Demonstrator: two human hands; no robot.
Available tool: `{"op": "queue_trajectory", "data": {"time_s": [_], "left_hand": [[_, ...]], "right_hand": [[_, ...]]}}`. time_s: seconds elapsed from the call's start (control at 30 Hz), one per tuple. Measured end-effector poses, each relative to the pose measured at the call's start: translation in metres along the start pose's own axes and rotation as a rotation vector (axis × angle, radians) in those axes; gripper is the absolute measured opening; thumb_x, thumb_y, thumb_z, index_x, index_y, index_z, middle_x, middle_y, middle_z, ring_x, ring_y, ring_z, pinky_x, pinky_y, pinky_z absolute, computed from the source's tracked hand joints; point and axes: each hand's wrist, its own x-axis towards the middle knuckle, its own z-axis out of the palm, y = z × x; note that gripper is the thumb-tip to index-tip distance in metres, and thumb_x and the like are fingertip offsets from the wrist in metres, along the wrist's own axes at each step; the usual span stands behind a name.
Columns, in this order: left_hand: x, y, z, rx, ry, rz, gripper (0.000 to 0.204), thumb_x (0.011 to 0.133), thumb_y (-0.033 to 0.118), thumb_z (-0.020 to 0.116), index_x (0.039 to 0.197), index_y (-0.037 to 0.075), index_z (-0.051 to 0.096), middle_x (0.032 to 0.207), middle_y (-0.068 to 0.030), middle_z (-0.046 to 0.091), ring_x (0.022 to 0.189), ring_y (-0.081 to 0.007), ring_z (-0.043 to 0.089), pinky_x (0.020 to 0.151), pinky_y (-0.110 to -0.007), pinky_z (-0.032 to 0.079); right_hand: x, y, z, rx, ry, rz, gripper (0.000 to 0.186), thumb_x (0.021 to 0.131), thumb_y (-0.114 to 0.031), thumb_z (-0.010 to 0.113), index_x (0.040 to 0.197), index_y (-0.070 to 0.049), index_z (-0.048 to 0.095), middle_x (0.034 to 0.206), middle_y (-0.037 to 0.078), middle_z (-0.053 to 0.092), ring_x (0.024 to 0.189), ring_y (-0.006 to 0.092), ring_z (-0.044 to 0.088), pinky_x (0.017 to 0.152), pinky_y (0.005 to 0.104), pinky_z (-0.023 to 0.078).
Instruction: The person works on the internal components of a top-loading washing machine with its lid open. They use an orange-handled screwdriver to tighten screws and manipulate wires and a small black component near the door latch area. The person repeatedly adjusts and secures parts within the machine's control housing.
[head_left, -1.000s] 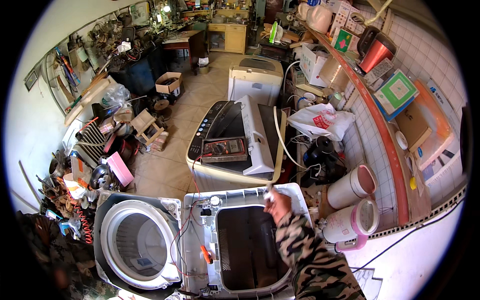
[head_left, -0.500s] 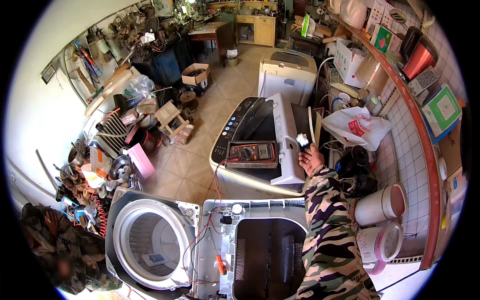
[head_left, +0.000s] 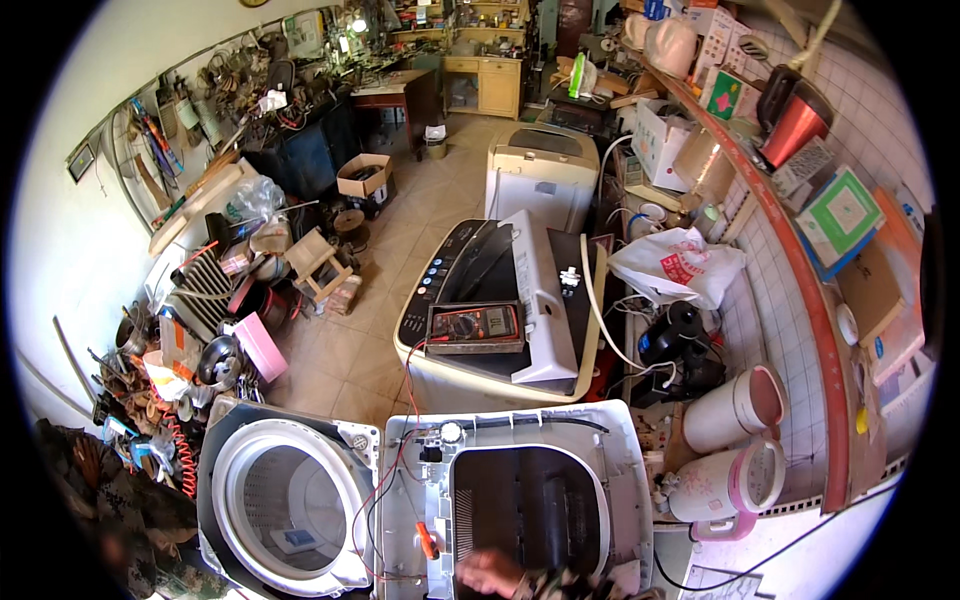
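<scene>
You are resting your right hand [head_left: 490, 573], grip hidden, on the front rim of the opened washing-machine top panel [head_left: 520, 500]; multimeter [head_left: 475, 325] is sitting beyond, leads within reach.

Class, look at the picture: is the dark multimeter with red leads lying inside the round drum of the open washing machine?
No: the dark multimeter with red leads lies on the lid of the white-and-black top-loading washer, apart from the round drum.

Right hand [head_left: 490, 573] has dropped from the far washer (multimeter side) to the near frame [head_left: 620, 470]
</scene>
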Motion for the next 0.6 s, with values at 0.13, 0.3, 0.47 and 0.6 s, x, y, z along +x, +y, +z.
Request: {"op": "queue_trajectory", "data": {"time_s": [0.13, 0.3, 0.47, 0.6], "left_hand": [[0.010, -0.033, -0.012, 0.059, -0.005, -0.007, 0.033, 0.096, 0.028, 0.058, 0.117, 0.004, 0.066, 0.112, -0.0124, 0.071, 0.097, -0.0264, 0.069, 0.077, -0.040, 0.057], [0.036, -0.114, -0.061, 0.100, 0.006, -0.017, 0.032, 0.097, 0.029, 0.056, 0.113, 0.004, 0.068, 0.111, -0.0111, 0.072, 0.095, -0.0258, 0.070, 0.075, -0.039, 0.057], [0.066, -0.199, -0.169, 0.107, -0.008, 0.076, 0.032, 0.097, 0.030, 0.055, 0.110, 0.005, 0.071, 0.110, -0.0097, 0.073, 0.092, -0.0251, 0.071, 0.073, -0.039, 0.058], [0.064, -0.176, -0.182, 0.037, 0.047, 0.030, 0.035, 0.099, 0.021, 0.056, 0.124, -0.002, 0.059, 0.113, -0.0178, 0.071, 0.096, -0.0283, 0.071, 0.075, -0.039, 0.058]], "right_hand": [[-0.005, 0.123, 0.034, -0.553, -0.156, -0.040, 0.058, 0.089, -0.054, 0.068, 0.126, -0.013, 0.052, 0.110, 0.018, 0.061, 0.096, 0.0253, 0.058, 0.080, 0.0472, 0.043], [-0.031, 0.129, 0.037, -1.028, 0.139, -0.388, 0.034, 0.094, -0.040, 0.067, 0.094, -0.006, 0.067, 0.080, 0.013, 0.068, 0.070, 0.0257, 0.067, 0.063, 0.0414, 0.051], [-0.088, 0.072, 0.022, -1.107, 0.909, -0.545, 0.030, 0.089, -0.035, 0.073, 0.085, -0.005, 0.069, 0.072, 0.016, 0.066, 0.067, 0.0334, 0.068, 0.061, 0.0434, 0.053], [-0.107, 0.118, 0.023, -1.000, 0.977, -0.581, 0.031, 0.089, -0.034, 0.071, 0.081, -0.005, 0.065, 0.070, 0.017, 0.067, 0.065, 0.0326, 0.068, 0.061, 0.0418, 0.053]]}}
